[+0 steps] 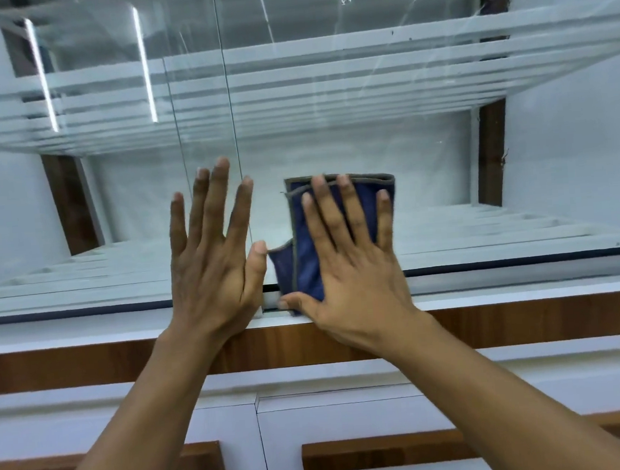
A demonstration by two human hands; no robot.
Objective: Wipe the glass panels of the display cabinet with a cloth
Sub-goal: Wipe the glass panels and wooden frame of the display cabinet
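Note:
The display cabinet's glass panels (pixel 444 172) stand in front of me, two sliding panes that meet at a vertical edge near the middle. My left hand (pixel 210 257) lies flat on the left pane (pixel 121 212) with its fingers straight and spread. My right hand (pixel 347 261) presses a folded dark blue cloth (pixel 305 265) with a grey hem flat against the lower part of the right pane, fingers straight. Most of the cloth is hidden under the hand.
White shelves (pixel 325 66) show through the glass above, with a white cabinet floor behind the hands. A wooden strip (pixel 88 363) runs below the glass track. White lower cabinet doors (pixel 352 417) with wood-framed panels sit under it.

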